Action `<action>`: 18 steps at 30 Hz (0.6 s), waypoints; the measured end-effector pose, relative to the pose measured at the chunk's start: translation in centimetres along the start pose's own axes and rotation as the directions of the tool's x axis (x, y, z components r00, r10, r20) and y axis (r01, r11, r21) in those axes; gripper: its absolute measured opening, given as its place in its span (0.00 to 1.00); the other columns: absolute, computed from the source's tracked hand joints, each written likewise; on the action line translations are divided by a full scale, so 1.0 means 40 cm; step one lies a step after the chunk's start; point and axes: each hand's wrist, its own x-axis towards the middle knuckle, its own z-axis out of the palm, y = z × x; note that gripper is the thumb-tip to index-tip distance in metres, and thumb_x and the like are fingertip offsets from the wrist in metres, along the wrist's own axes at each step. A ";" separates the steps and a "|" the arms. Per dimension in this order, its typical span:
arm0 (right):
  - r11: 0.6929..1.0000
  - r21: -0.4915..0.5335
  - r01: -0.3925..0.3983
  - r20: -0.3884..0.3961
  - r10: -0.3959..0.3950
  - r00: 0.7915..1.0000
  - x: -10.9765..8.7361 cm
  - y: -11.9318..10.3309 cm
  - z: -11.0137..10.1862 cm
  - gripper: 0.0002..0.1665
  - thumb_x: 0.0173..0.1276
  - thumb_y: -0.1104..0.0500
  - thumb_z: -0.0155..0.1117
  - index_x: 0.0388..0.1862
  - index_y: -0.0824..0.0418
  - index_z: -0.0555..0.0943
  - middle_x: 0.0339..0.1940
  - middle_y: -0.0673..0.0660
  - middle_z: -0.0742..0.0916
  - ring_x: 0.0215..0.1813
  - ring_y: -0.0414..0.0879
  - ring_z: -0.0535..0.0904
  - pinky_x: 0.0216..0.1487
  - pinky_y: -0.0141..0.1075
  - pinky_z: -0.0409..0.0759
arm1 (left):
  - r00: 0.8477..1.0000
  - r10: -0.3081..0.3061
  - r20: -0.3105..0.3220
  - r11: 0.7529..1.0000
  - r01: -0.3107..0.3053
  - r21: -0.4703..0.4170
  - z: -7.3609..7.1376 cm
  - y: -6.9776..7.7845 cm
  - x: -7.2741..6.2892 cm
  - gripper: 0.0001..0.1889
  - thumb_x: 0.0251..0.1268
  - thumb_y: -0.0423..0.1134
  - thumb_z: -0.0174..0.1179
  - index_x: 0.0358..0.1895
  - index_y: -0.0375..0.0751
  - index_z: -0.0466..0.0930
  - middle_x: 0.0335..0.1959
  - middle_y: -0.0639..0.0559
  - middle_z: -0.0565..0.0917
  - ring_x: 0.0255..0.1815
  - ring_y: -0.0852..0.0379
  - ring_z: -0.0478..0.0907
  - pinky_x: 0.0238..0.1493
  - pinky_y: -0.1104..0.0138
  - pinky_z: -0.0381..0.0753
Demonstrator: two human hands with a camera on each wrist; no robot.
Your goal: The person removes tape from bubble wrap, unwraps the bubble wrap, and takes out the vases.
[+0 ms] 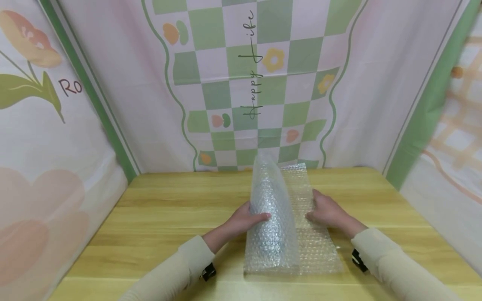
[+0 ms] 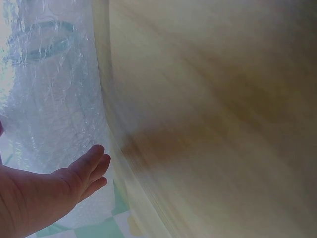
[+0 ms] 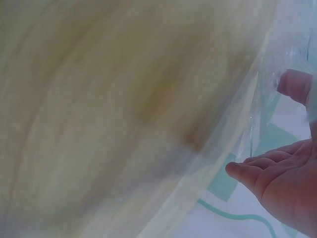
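A bubble wrap sheet lies on the table, its left part folded up into a tall, shiny roll. A rounded teal outline shows through the plastic in the left wrist view; what it belongs to is unclear. My left hand holds the roll from the left, thumb across the front and fingers along the far side. At the sheet's right edge is my right hand, thumb and fingers spread apart. The thumb touches the plastic; the fingers look fairly straight.
The wooden table extends on both sides of the bubble wrap. Behind it hangs a green-and-white checked cloth. Printed fabric walls close in the left and right sides.
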 end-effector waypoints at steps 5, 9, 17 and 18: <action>0.998 -0.062 0.031 -0.009 -0.032 0.999 -0.003 -0.006 -0.003 0.54 0.54 0.65 0.70 0.70 0.85 0.49 0.69 0.83 0.59 0.69 0.76 0.54 0.69 0.64 0.54 | 1.000 -0.011 -0.005 1.000 0.011 0.008 0.001 0.002 -0.002 0.47 0.60 0.57 0.65 0.76 0.39 0.52 0.68 0.38 0.67 0.62 0.40 0.71 0.55 0.49 0.78; 0.988 -0.148 0.046 0.007 -0.045 0.999 -0.007 -0.015 -0.004 0.53 0.56 0.63 0.69 0.69 0.87 0.48 0.70 0.84 0.55 0.71 0.76 0.48 0.70 0.63 0.49 | 1.000 -0.021 -0.017 1.000 0.022 0.016 0.001 0.005 -0.003 0.48 0.60 0.57 0.65 0.76 0.38 0.52 0.68 0.38 0.68 0.62 0.40 0.71 0.56 0.48 0.77; 0.967 -0.227 0.115 0.003 -0.117 0.993 -0.009 -0.025 0.004 0.46 0.56 0.67 0.68 0.66 0.86 0.56 0.68 0.82 0.62 0.70 0.74 0.56 0.70 0.61 0.55 | 0.999 -0.031 -0.022 0.999 0.031 0.025 0.001 0.003 -0.001 0.48 0.59 0.57 0.66 0.76 0.38 0.52 0.67 0.38 0.68 0.62 0.40 0.71 0.56 0.48 0.77; 0.965 -0.233 0.122 0.002 -0.125 0.992 -0.009 -0.026 0.006 0.45 0.55 0.67 0.69 0.65 0.86 0.58 0.67 0.81 0.64 0.69 0.74 0.57 0.69 0.61 0.56 | 0.999 -0.031 -0.021 0.999 0.031 0.026 0.001 0.003 -0.001 0.48 0.59 0.57 0.66 0.76 0.38 0.52 0.68 0.38 0.68 0.62 0.40 0.71 0.56 0.49 0.77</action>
